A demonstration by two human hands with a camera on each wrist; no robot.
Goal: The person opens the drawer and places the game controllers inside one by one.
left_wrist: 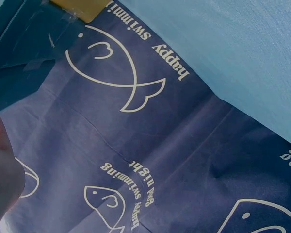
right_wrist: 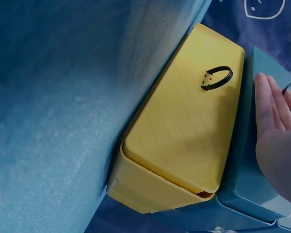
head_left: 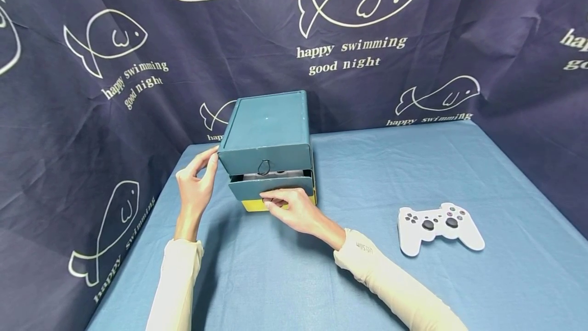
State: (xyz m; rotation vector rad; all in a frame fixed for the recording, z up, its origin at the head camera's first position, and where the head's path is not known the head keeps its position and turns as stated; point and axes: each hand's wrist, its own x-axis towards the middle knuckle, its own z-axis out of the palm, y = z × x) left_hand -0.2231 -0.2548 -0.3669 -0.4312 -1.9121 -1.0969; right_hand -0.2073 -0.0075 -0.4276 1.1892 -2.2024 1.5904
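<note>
A stacked drawer box (head_left: pixel 266 121) has teal upper units over a yellow bottom one. Its middle teal drawer (head_left: pixel 271 185) stands slightly pulled out, and part of a white object (head_left: pixel 294 173) with dark round parts shows inside. My right hand (head_left: pixel 294 211) pinches the thin black loop (right_wrist: pixel 284 90) on that drawer's front. At the box's upper left front corner, the fingertips of my left hand (head_left: pixel 196 183) touch the teal side. Only part of the left hand (left_wrist: pixel 5 170) shows in the left wrist view. The yellow drawer (right_wrist: pixel 184 111) carries its own black loop handle (right_wrist: pixel 218 79).
A white game controller (head_left: pixel 438 226) lies on the blue tablecloth (head_left: pixel 349 280) to the right of the box. Dark blue fabric (head_left: pixel 257 40) printed with white fish hangs behind the table and at both sides. Another loop handle (head_left: pixel 264 167) hangs on the top drawer.
</note>
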